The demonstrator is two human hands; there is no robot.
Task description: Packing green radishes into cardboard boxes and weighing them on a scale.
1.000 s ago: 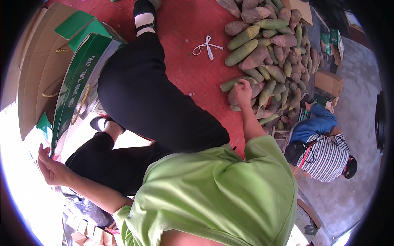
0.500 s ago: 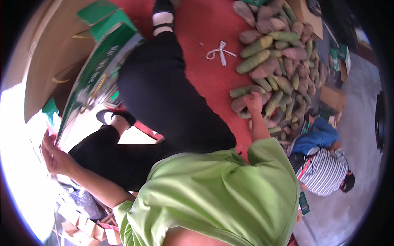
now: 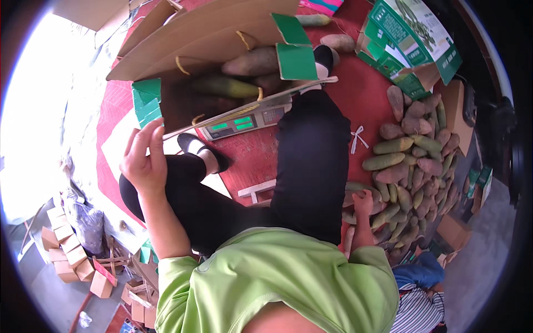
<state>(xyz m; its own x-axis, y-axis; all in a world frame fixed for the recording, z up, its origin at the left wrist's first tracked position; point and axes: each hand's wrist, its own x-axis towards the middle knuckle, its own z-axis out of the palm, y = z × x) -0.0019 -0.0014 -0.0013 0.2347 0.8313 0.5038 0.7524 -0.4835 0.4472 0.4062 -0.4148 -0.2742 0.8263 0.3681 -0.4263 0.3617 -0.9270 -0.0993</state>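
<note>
My left hand (image 3: 145,161) is raised at the near left corner of an open cardboard box (image 3: 222,28). Its fingers are apart, with fingertips against the green end flap (image 3: 147,100). Inside the box lie large radishes, among them a green one (image 3: 225,86) and a brownish one (image 3: 252,62). A scale (image 3: 233,125) with lit green displays stands under the box's near side. On the right, my right hand (image 3: 363,203) reaches down to the edge of a pile of green and brownish radishes (image 3: 411,166). Its fingers curl over one radish, which is mostly hidden.
A second green-and-white carton (image 3: 408,47) stands at the far right. On the red floor lies a knotted white strip (image 3: 357,139). Small cardboard boxes (image 3: 69,244) and a grey plastic bag (image 3: 86,219) are at left. Another person in a striped shirt (image 3: 419,311) is at lower right.
My view has swung left, so the box and scale now show more fully. My left hand stays beside the box and my right hand stays at the pile's edge.
</note>
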